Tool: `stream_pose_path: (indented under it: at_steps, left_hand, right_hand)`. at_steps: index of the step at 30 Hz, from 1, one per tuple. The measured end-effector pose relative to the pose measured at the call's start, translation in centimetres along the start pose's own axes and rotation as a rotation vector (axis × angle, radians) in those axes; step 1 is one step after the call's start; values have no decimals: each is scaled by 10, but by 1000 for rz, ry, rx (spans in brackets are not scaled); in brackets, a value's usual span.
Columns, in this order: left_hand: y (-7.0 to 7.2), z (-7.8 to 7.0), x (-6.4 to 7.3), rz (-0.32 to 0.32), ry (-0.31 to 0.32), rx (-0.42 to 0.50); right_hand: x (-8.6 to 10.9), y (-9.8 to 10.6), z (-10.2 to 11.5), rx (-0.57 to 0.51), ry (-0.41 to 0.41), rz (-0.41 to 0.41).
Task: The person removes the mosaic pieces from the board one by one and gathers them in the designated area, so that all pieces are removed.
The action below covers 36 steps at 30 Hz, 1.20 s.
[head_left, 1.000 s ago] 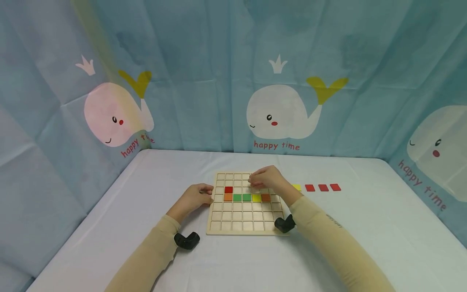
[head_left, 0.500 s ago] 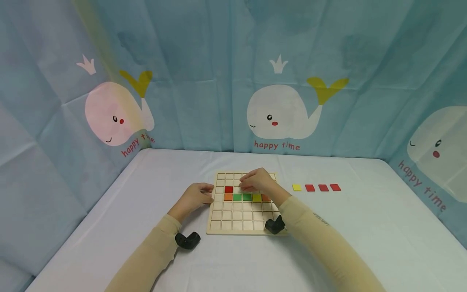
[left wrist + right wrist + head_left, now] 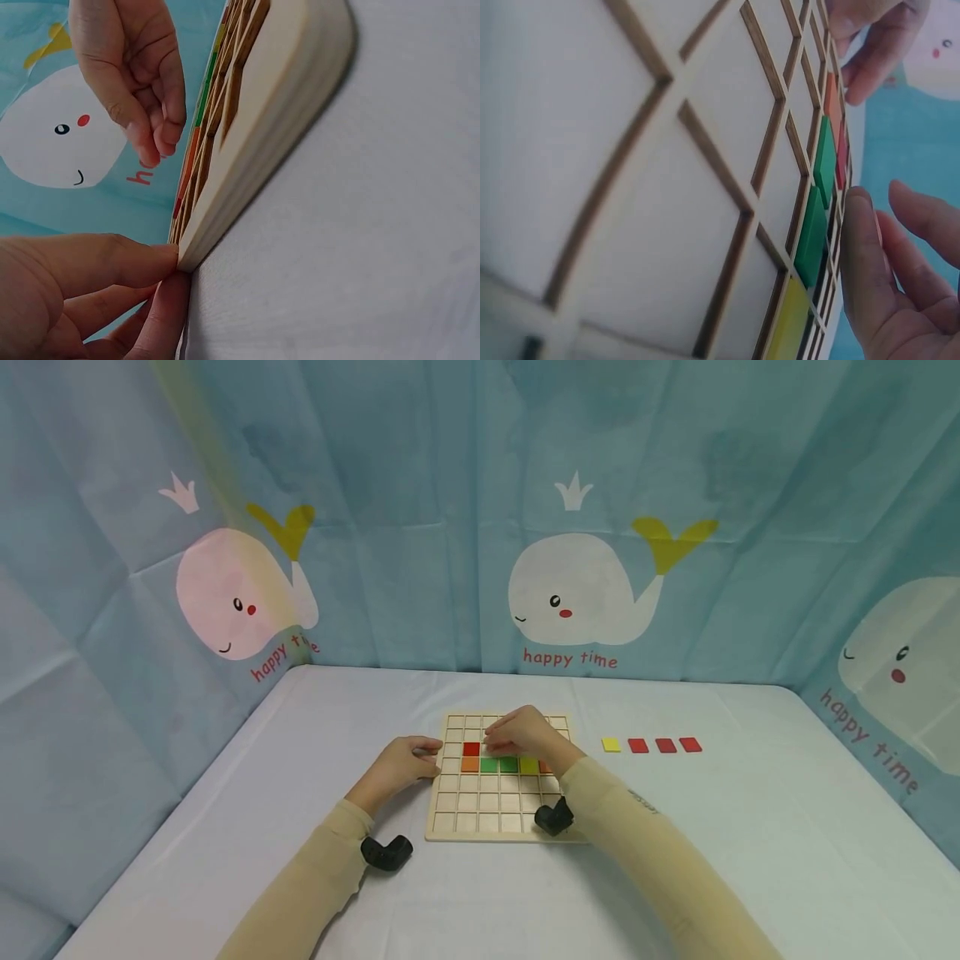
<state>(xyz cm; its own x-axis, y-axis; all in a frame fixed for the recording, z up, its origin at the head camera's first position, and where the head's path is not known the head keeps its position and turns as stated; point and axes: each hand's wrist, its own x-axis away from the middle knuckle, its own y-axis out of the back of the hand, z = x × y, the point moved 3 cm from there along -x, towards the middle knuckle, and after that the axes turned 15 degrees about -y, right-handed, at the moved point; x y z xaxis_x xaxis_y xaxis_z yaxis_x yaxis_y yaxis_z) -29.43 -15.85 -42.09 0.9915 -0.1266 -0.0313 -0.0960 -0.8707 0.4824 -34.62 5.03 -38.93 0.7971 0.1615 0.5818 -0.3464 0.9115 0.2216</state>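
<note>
My left hand (image 3: 397, 763) is at the left edge of a wooden grid board (image 3: 487, 823). In the left wrist view, its thumb and fingertips touch the board's pale side, fairly straight. My right hand (image 3: 525, 732) is low over the far half of the board, fingertips beside the red tile (image 3: 471, 749). In the right wrist view, this hand (image 3: 900, 277) keeps its tips close to the board; I cannot tell whether a tile sits between them. Below the red tile runs a row with an orange tile (image 3: 469, 765), two green tiles (image 3: 489, 765), a yellow tile (image 3: 528, 766) and another orange tile partly hidden.
Right of the board, a loose yellow tile (image 3: 611, 745) lies in line with three red tiles (image 3: 665, 745). A white cloth covers the table (image 3: 735, 835). A blue curtain (image 3: 420, 527) with whale prints hangs behind. Black wrist mounts (image 3: 387, 853) sit on both forearms.
My right hand has moved left across the board, toward the red tile, uncovering the loose yellow tile. The left hand has stayed at the board's edge.
</note>
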Motion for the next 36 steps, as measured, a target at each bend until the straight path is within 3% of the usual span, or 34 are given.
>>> stream_pose_path:
  at_steps: [8, 36]
  left_hand:
    - [0, 0, 0, 12, 17, -2]
    - [-1, 0, -1, 15, 32, -16]
  right_hand:
    - [-2, -8, 0, -18, 15, 57]
    - [-16, -18, 2, 55, -53, -48]
